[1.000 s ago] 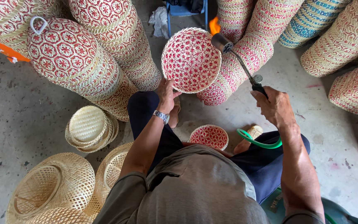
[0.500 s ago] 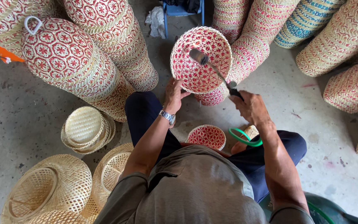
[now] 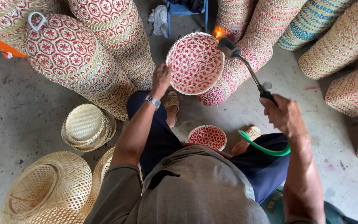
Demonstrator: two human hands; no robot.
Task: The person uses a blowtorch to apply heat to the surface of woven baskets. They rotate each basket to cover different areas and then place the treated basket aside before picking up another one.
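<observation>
**Torch at a woven basket, on a concrete floor crowded with stacks**

Head view: the person sits low on a grey concrete floor point(image 3: 9, 120), stained and speckled, with pale scuffs and a pinkish mark to the right. The left hand point(image 3: 161, 79) is raised, its fingers closed on the lower left rim of a round red-and-cream woven basket point(image 3: 195, 62), held up with its hollow side facing the camera. The right hand point(image 3: 284, 115) is wrapped shut around the handle of a gas torch point(image 3: 247, 68); the torch's head sits just at the basket's upper right rim, with a small orange flame point(image 3: 218, 31) showing there. A green hose point(image 3: 262, 146) loops below that hand, over the person's dark trouser leg.

Around them, long stacks of red-patterned baskets point(image 3: 83, 62) lie tilted on the left and behind, and more stacks, one blue-banded point(image 3: 311, 20), crowd the right. Plain straw-coloured baskets point(image 3: 85, 126) sit on the floor at lower left. A small red basket point(image 3: 207, 137) rests near the person's sandalled feet. The legs of a blue chair point(image 3: 185, 10) stand at the top.
</observation>
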